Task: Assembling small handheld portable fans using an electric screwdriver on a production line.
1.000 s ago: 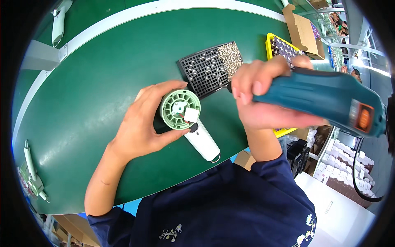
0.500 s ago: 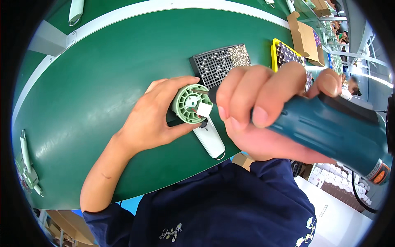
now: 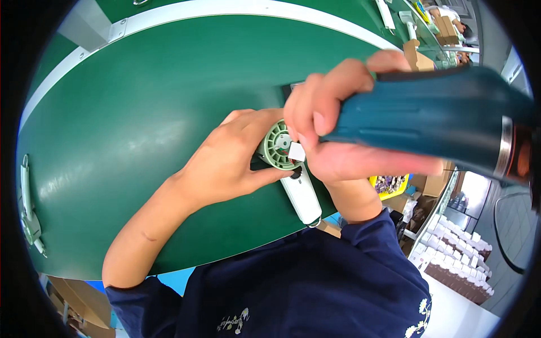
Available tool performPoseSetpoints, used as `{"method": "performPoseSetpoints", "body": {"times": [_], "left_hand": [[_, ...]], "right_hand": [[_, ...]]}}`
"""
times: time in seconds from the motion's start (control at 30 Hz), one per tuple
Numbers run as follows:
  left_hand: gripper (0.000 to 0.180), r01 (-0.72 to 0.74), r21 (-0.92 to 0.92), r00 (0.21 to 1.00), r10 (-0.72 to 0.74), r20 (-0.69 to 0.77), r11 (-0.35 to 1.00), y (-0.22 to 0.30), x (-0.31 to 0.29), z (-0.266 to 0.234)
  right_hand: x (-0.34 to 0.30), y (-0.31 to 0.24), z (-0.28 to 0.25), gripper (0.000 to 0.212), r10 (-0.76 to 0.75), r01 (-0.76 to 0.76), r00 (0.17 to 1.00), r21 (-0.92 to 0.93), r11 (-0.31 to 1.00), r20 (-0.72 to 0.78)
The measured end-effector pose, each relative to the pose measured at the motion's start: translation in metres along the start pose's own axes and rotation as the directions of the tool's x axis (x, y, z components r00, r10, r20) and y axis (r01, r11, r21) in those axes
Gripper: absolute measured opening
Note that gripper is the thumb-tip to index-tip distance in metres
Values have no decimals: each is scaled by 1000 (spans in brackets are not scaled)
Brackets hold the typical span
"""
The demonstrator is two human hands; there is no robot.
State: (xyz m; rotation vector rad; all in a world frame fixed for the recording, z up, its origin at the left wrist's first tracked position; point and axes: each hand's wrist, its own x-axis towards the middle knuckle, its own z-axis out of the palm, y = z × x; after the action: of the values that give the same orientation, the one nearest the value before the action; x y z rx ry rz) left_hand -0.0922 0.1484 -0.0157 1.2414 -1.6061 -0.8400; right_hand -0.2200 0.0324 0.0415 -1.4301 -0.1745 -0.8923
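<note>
My left hand (image 3: 228, 155) is wrapped round a pale green round fan housing (image 3: 277, 147), gripping its side between thumb and fingers. Spokes, a hub and a small white square piece (image 3: 296, 151) show in its open face. A white handle (image 3: 302, 198) with a metal ring at its end extends from the housing toward me over the green table. In my right hand (image 3: 332, 112) is a teal electric screwdriver (image 3: 428, 118), lying nearly level. My right fingers cover the right rim of the housing. The screwdriver's tip is hidden behind them, so contact with the fan cannot be seen.
Behind my right hand only a corner of a black tray (image 3: 288, 90) shows. A yellow tray (image 3: 389, 195) of small parts lies beyond my right forearm. White fan handles (image 3: 29, 208) lie at the left edge. A white metal frame (image 3: 169, 21) crosses the table's far side.
The whole view has shifted. My right hand and the screwdriver have swung to a more level pose, hiding the tip and most of the black tray. My left hand still holds the fan housing.
</note>
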Motion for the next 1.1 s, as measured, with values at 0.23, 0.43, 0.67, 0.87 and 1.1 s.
{"method": "performPoseSetpoints", "body": {"times": [0.23,0.43,0.67,0.87,1.1], "left_hand": [[65,-12,2,1000,12,12,1000,2,-1,1],[66,-53,4,999,53,0,999,-3,2,5],[67,-76,35,997,77,-14,996,-1,0,3],[66,45,18,994,-47,98,999,6,3,-1],[69,64,62,997,-67,36,996,12,3,2]], "right_hand": [[-4,3,2,98,91,-94,993,-37,995,-70],[-8,5,-1,92,80,-74,993,74,995,-92],[-11,7,3,91,28,-26,994,22,999,-109],[-7,6,5,93,-71,92,974,91,992,-213],[-31,-64,-45,91,-309,254,827,-178,951,-469]]}}
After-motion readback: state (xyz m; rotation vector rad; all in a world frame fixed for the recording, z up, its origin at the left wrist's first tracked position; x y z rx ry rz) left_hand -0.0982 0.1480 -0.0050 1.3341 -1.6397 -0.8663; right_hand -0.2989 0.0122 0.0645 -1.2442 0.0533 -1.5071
